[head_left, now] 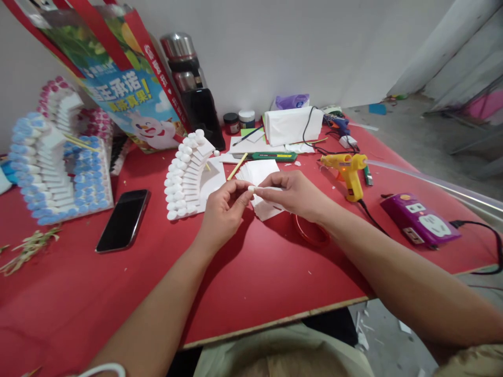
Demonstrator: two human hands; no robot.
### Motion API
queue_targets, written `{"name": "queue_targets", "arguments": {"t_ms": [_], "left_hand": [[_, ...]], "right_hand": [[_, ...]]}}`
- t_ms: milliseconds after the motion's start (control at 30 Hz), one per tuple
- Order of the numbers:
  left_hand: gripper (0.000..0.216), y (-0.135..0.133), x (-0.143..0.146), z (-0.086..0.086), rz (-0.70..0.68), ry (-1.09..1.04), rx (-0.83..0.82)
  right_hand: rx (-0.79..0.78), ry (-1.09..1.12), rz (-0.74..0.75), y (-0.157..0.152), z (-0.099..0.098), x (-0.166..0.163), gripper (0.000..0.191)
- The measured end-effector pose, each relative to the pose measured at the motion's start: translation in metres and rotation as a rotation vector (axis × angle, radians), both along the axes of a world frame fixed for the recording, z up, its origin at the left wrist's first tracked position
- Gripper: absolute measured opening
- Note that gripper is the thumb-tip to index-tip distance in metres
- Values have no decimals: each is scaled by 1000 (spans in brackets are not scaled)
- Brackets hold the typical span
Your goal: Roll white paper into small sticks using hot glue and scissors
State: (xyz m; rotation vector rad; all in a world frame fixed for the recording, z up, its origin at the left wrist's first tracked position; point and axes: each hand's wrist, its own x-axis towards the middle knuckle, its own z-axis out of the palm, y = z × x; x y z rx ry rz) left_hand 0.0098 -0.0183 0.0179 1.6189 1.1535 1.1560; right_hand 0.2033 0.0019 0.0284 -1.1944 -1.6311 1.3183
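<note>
Over the middle of the table, my left hand (227,209) and my right hand (295,193) meet fingertip to fingertip. Between them is a small white rounded piece (251,189), pinched by the thumb and fingers of both; its far side is hidden. Just below lies a fanned stack of white cards (262,168), partly covered by my right hand. Left of my hands stands a curved white stepped model (189,178), its outer edge lined with white rounded pieces. A red ring-shaped object (314,238) lies partly under my right wrist.
A yellow hot glue gun (348,170) and a purple power socket (420,217) with cords sit at the right. A green cutter knife (271,156) lies behind my hands. On the left are a phone (123,220), a blue-and-white model (58,173) and a printed bag (129,89).
</note>
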Motion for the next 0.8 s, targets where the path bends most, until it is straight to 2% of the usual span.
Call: {"name": "queue_targets", "arguments": {"t_ms": [100, 267, 400, 600, 700, 800], "left_hand": [[21, -1, 3, 0, 29, -19, 16], [18, -8, 8, 0, 103, 84, 162], [16, -11, 9, -1, 156, 184, 280], [13, -10, 5, -4, 160, 248, 462], [15, -10, 5, -5, 162, 253, 474], [14, -11, 5, -5, 154, 209, 420]], "right_hand": [[219, -186, -135, -5, -1, -5, 33], [362, -245, -226, -15, -4, -14, 24], [472, -296, -227, -22, -2, -18, 19], [641, -344, -161, -22, -3, -16, 22], [660, -337, -164, -22, -5, -15, 21], [696, -325, -168, -21, -6, -13, 20]]}}
